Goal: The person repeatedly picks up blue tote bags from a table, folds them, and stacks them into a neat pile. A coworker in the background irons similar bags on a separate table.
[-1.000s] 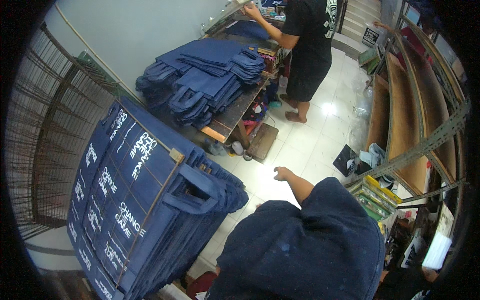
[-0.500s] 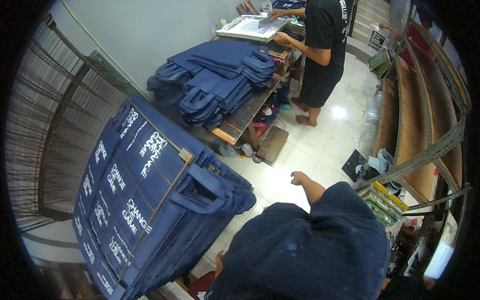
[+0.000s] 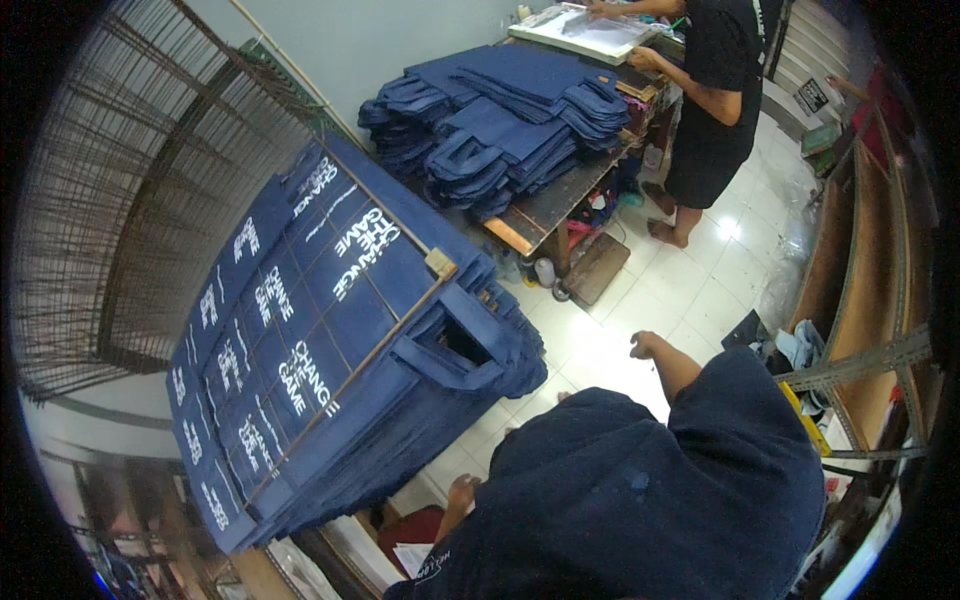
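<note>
My right hand (image 3: pixel 645 346) hangs over the tiled floor with nothing in it, its fingers loosely bent and a little apart. My left hand (image 3: pixel 462 494) is low beside my dark shirt (image 3: pixel 630 490), near the lower edge of a tall stack of navy tote bags (image 3: pixel 300 330). It touches nothing that I can see, and its fingers look loosely bent. White lettering covers the top bags of that stack, which lie under a thin wire rack (image 3: pixel 395 325). Bag handles (image 3: pixel 465 345) stick out on the side facing me.
Plain navy bags (image 3: pixel 510 120) are piled on a wooden table (image 3: pixel 545 215). Beyond, a person in black (image 3: pixel 715 110) handles a white-framed printing screen (image 3: pixel 590 32). A metal-framed shelf (image 3: pixel 850 280) lines the right. A brown box (image 3: pixel 597 270) sits on the floor. Wire racks (image 3: pixel 170 180) stand left.
The view has shifted, so the bags, table and co-worker sit farther right and higher. My right hand stays forward over the floor; more of my left hand shows. The co-worker's hand has moved over the screen.
</note>
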Demonstrator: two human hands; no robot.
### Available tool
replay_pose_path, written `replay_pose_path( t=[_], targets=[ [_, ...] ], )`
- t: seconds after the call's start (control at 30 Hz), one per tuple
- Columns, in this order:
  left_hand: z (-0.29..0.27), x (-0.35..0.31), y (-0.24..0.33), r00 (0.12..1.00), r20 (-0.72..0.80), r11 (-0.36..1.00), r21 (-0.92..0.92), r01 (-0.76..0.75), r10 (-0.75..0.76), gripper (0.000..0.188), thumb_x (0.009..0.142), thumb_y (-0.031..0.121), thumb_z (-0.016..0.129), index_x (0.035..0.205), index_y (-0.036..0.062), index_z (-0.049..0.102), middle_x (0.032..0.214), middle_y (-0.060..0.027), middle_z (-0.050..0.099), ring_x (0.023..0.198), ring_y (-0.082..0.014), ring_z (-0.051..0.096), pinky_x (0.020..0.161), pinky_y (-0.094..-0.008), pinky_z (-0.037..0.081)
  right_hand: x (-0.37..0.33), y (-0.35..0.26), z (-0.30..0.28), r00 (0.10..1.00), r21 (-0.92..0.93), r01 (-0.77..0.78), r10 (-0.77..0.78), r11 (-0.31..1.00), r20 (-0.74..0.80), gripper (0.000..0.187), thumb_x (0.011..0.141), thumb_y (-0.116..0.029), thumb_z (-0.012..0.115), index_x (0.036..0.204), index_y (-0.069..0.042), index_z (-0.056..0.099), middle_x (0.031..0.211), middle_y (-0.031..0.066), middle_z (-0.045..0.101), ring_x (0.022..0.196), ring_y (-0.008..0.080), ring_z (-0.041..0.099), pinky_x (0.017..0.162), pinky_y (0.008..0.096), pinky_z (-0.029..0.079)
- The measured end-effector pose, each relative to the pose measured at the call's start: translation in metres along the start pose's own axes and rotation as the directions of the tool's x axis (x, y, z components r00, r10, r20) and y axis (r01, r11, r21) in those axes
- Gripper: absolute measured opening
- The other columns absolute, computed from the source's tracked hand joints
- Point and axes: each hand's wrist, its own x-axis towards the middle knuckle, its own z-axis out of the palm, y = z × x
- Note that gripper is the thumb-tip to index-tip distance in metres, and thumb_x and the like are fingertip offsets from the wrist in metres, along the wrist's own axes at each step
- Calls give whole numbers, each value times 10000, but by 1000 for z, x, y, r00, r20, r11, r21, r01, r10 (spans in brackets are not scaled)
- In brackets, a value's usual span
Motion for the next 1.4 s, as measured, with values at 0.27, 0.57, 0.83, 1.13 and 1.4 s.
replay_pose_path(
  t=[0.27, 0.57, 0.83, 1.13, 1.4],
  targets=[
    [-40, -11, 57, 989, -151, 951, 304, 51, -5, 374, 831, 292, 542, 1038, -17, 587, 1004, -169, 612, 912, -257, 586, 837, -315, 439, 25, -54, -8, 998, 128, -39, 46, 991, -48, 465, 695, -222, 543, 1140, -89, 563, 1164, 158, 549, 1090, 290, 520, 907, 365, 429],
    [9, -52, 20, 918, -50, 888, -282, 364, -392, 394, 844, 293, 516, 1080, -18, 569, 962, -186, 627, 915, -255, 591, 817, -319, 440, 28, -94, 12, 987, 27, 129, -131, 991, 91, 497, 690, -230, 539, 1175, -118, 542, 1204, 144, 527, 1125, 283, 493, 945, 363, 397],
    [10, -31, 10, 924, -63, 878, -341, 336, -378, 365, 859, 265, 485, 1079, -14, 570, 956, -181, 631, 918, -262, 593, 805, -322, 445, 25, -51, -11, 1000, 0, -7, 7, 1000, 20, 439, 719, -231, 540, 1135, -91, 561, 1194, 125, 537, 1109, 278, 508, 915, 374, 424],
    [11, 8, -20, 978, -207, 997, -69, 20, -34, 297, 886, 142, 410, 1086, -28, 549, 931, -204, 626, 884, -275, 607, 775, -331, 464, 19, -48, -4, 999, 35, 8, -10, 999, 50, 467, 711, -227, 524, 1157, -90, 551, 1203, 132, 530, 1118, 274, 503, 923, 370, 421],
    [-8, 10, 3, 983, -59, 975, -150, 164, -174, 293, 885, 143, 416, 1083, -26, 551, 931, -207, 624, 880, -280, 607, 774, -332, 465, 8, -46, -15, 1000, 93, -21, 23, 995, -12, 416, 726, -234, 535, 1114, -90, 576, 1166, 120, 559, 1096, 266, 522, 899, 376, 434]
  ],
)
